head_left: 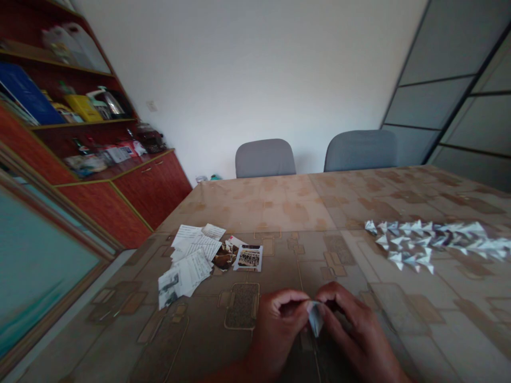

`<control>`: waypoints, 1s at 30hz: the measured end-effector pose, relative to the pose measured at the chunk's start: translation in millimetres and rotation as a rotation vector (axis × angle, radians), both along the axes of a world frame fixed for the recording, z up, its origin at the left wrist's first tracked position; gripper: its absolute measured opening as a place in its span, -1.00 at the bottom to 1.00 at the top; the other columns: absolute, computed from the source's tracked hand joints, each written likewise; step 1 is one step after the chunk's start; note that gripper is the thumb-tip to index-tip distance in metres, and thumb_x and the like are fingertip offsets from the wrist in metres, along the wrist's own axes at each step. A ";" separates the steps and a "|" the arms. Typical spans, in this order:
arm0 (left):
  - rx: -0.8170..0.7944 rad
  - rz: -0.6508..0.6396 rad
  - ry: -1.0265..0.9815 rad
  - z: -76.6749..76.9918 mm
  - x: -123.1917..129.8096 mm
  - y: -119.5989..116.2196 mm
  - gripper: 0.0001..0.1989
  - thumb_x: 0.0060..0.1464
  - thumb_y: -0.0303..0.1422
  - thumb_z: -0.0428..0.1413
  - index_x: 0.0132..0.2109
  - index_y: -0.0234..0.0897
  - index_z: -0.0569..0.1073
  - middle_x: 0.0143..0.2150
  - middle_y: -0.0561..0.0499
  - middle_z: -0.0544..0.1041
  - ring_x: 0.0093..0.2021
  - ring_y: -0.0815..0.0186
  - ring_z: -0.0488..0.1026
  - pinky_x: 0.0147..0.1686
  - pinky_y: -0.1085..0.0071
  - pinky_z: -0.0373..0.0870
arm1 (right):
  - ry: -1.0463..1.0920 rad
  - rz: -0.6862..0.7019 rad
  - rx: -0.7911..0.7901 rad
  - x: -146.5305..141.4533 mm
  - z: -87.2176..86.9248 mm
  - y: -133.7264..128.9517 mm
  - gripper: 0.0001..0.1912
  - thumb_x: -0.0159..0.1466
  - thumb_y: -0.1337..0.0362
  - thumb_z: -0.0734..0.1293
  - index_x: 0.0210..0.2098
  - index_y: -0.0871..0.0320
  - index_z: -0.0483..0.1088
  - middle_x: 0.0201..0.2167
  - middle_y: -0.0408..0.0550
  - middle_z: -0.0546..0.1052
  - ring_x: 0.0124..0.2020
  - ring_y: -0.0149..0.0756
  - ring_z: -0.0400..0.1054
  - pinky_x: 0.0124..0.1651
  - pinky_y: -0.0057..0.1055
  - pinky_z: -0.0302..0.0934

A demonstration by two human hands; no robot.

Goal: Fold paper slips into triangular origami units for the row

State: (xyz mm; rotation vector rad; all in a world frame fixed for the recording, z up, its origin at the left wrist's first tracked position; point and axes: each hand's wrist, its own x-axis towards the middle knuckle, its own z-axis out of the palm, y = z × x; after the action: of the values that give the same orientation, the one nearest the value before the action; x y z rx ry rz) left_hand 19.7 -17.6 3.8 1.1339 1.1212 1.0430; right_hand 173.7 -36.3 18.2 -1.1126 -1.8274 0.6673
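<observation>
Near the table's front edge, a small folded paper piece (315, 321) is pinched between both hands. My left hand (281, 324) grips its left side with thumb and fingers, and my right hand (353, 327) grips its right side. Left of my hands lies a loose pile of printed paper slips (194, 260), some overlapping. A slip with a small dark picture (250, 258) is at the pile's right end. On the right side of the table stand several pointed folded paper pieces (415, 239) in rows.
The patterned table (275, 207) spans the view. Behind it are two grey chairs (264, 158) against a white wall. A red-brown cabinet (149, 183) with filled shelves stands at the left, and grey sliding panels (435, 90) at the right.
</observation>
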 end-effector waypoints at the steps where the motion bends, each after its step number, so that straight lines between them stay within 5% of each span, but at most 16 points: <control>1: 0.033 0.006 0.031 -1.6 0.2 -0.4 -0.80 -0.09 -0.27 0.24 -0.44 -0.35 0.57 -0.56 0.01 0.51 -0.55 0.36 0.41 -0.54 0.55 0.34 | 0.004 0.009 -0.001 -0.5 1.1 0.2 -0.85 0.36 0.30 0.18 -0.34 0.09 0.32 -0.47 -0.18 0.44 -0.43 -0.39 0.41 -0.36 -0.55 0.27; 10: 0.279 0.027 0.219 -2.5 0.1 -4.0 -0.87 -0.04 -0.40 0.16 -0.45 -0.31 0.60 -0.52 -0.02 0.57 -0.51 0.32 0.45 -0.49 0.51 0.34 | -0.032 -0.052 0.030 -2.7 -0.2 0.9 -0.81 0.35 0.29 0.18 -0.40 0.11 0.31 -0.48 -0.15 0.43 -0.44 -0.36 0.40 -0.37 -0.51 0.30; 18: 0.192 0.002 0.110 -1.7 -2.4 -2.0 -0.86 0.04 -0.37 0.14 -0.38 -0.34 0.56 -0.48 -0.02 0.52 -0.44 0.30 0.44 -0.43 0.50 0.34 | -0.013 -0.044 0.045 -0.3 1.6 1.4 -0.92 0.33 0.29 0.23 -0.26 0.09 0.37 -0.41 -0.14 0.50 -0.38 -0.35 0.45 -0.32 -0.53 0.32; 23: 0.384 0.000 0.098 8.1 -7.4 0.7 -0.84 0.10 -0.32 0.15 -0.36 -0.32 0.55 -0.28 -0.05 0.44 -0.27 0.28 0.42 -0.25 0.46 0.33 | 0.032 -0.099 -0.030 0.4 -3.3 3.3 -0.84 0.32 0.23 0.25 -0.38 0.10 0.37 -0.48 -0.17 0.49 -0.44 -0.35 0.44 -0.37 -0.53 0.31; 30: 0.245 -0.061 0.005 4.8 -6.9 3.1 -0.77 0.13 -0.26 0.13 -0.38 -0.35 0.50 -0.41 0.02 0.39 -0.37 0.32 0.36 -0.35 0.49 0.28 | 0.133 -0.156 -0.130 0.8 -5.1 6.0 -0.77 0.29 0.15 0.27 -0.42 0.13 0.40 -0.54 -0.15 0.49 -0.51 -0.34 0.42 -0.46 -0.54 0.31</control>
State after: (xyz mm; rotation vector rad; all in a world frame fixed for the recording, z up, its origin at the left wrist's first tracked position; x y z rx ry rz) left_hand 12.8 -14.5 8.6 1.3564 0.9749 1.1525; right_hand 174.6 -30.3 13.0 -1.2515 -1.5849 0.7575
